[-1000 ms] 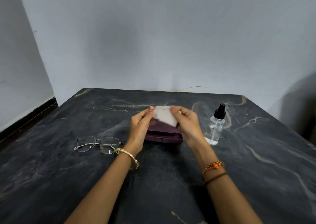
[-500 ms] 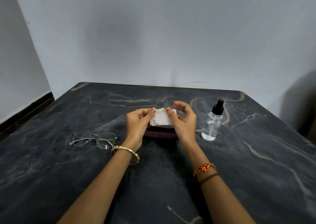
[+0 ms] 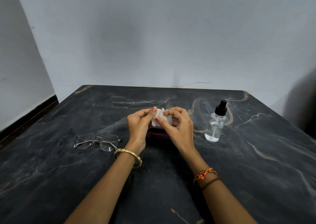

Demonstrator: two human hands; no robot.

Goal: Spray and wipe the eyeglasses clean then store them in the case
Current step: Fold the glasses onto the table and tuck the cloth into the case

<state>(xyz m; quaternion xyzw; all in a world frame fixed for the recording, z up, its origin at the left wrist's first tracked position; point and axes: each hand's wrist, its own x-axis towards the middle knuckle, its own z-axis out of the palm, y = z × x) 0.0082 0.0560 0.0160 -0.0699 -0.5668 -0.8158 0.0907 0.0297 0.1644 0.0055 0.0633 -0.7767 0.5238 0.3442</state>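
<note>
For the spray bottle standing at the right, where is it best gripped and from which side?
Probably around the clear body of the spray bottle, below its black nozzle, coming from its left with the right hand. It stands upright with bare table around it.

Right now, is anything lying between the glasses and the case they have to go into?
Nothing on the table lies between them. The glasses sit just left of the case, but both hands, left hand and right hand, hold a white cloth above the case, so they cover it.
</note>
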